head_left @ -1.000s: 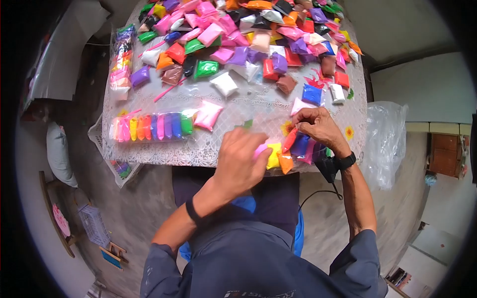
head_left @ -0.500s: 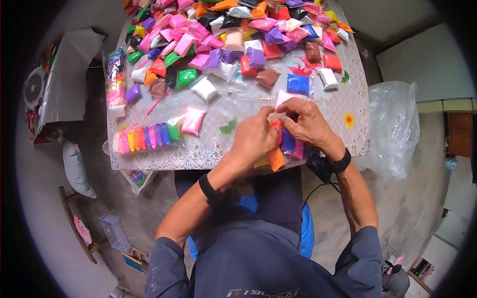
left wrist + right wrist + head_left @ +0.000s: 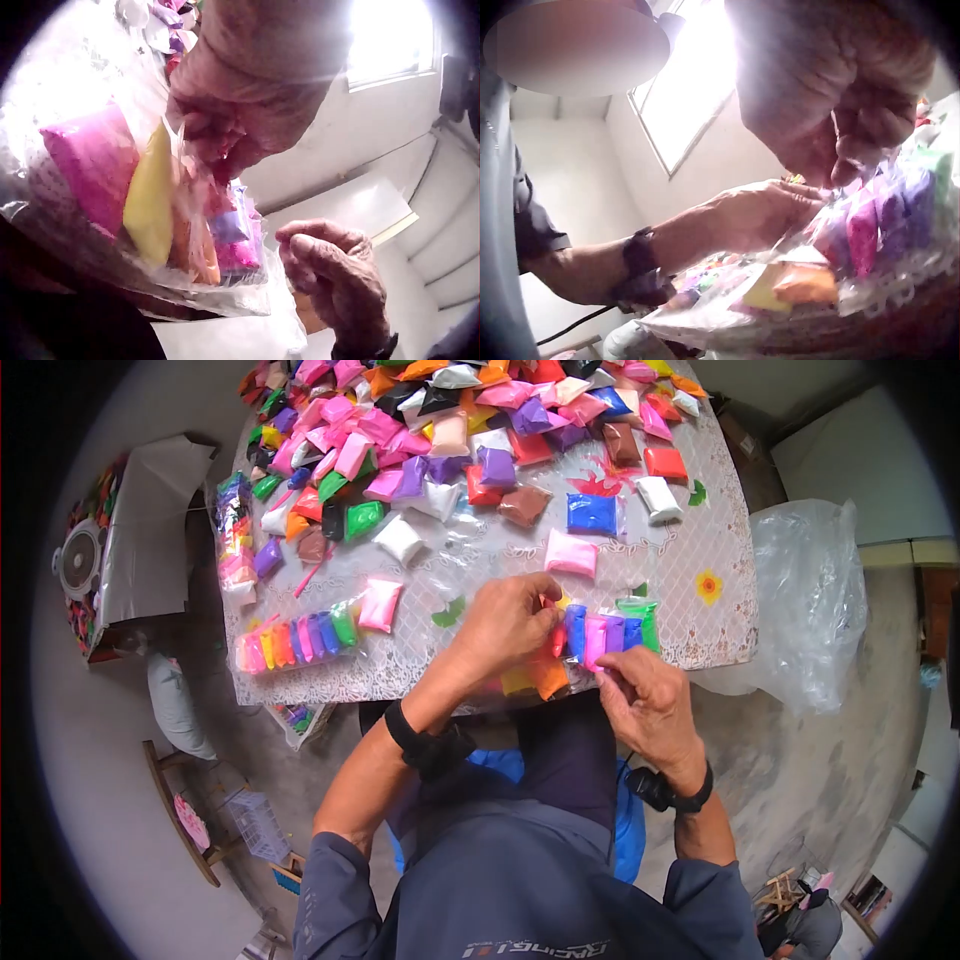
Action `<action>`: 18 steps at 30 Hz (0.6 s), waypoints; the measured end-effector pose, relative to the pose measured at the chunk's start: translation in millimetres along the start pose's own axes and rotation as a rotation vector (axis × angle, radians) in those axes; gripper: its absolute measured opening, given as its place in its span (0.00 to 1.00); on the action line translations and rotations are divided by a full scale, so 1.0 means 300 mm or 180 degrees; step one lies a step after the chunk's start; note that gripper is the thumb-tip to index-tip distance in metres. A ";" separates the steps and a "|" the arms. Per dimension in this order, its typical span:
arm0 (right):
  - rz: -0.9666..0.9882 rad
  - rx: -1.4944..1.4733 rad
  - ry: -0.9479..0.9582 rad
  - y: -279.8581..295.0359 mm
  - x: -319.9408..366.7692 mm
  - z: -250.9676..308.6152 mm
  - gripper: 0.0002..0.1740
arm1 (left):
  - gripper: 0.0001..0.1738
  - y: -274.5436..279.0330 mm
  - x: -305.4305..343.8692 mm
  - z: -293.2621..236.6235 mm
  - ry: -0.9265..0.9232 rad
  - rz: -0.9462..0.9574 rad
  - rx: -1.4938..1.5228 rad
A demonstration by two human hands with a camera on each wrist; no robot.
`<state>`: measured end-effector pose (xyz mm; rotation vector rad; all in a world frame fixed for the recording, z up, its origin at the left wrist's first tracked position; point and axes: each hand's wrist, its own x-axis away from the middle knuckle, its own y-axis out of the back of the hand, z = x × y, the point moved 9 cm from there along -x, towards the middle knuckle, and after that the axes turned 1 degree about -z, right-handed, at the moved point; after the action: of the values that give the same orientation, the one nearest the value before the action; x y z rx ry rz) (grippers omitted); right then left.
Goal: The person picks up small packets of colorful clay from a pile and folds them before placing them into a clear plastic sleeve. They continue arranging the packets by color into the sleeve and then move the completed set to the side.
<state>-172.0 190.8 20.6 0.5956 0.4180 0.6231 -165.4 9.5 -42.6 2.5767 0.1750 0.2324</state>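
Observation:
Small packets of what looks like coloured modelling clay lie in a row at the table's front edge. My left hand (image 3: 510, 622) pinches a red packet (image 3: 557, 641) beside a blue one (image 3: 575, 632), its fingers covering part of it. Clear film bunches at those fingertips in the left wrist view, near a yellow packet (image 3: 148, 199) and an orange packet (image 3: 547, 678). My right hand (image 3: 652, 698) has loosely bent fingers, its index tip at the lower end of a pink packet (image 3: 595, 640). Purple, blue and green packets (image 3: 645, 622) continue the row.
A large heap of packets (image 3: 430, 430) covers the table's far side. A filled clear sleeve (image 3: 310, 638) lies at left, near a loose pink-white packet (image 3: 379, 604). Another pink packet (image 3: 571, 553) lies beyond my hands. Clear plastic (image 3: 805, 600) hangs at the right edge.
My right hand has drawn back from beside my left, down and to the right, uncovering the blue, pink and purple packets. My left hand earlier came in to the red packet and stays there.

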 end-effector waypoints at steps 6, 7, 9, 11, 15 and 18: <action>-0.0401 -0.0576 -0.0644 -0.087 0.164 -0.037 0.04 | 0.12 -0.007 -0.016 0.010 0.0188 0.0217 0.0021; -0.0419 -0.0976 -0.1126 -0.130 0.207 -0.077 0.04 | 0.12 -0.007 -0.017 0.007 0.0216 0.0234 -0.0017; -0.0316 -0.1669 -0.1904 -0.230 0.292 -0.140 0.10 | 0.12 -0.013 -0.018 0.010 0.0249 0.0264 -0.0057; -0.0325 -0.1954 -0.2351 -0.300 0.342 -0.163 0.12 | 0.13 -0.018 -0.018 0.021 0.0329 0.0304 0.0188; -0.0277 -0.2756 -0.2915 -0.378 0.361 -0.166 0.20 | 0.12 -0.016 -0.015 0.015 0.0339 0.0390 0.0070; -0.0228 -0.3391 -0.3138 -0.420 0.347 -0.167 0.20 | 0.11 -0.029 -0.014 0.032 0.0424 0.0478 0.0214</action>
<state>-69.2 195.0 -115.8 -0.1849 -0.7983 0.3384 -168.2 11.2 -55.8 2.6445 0.0379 0.4617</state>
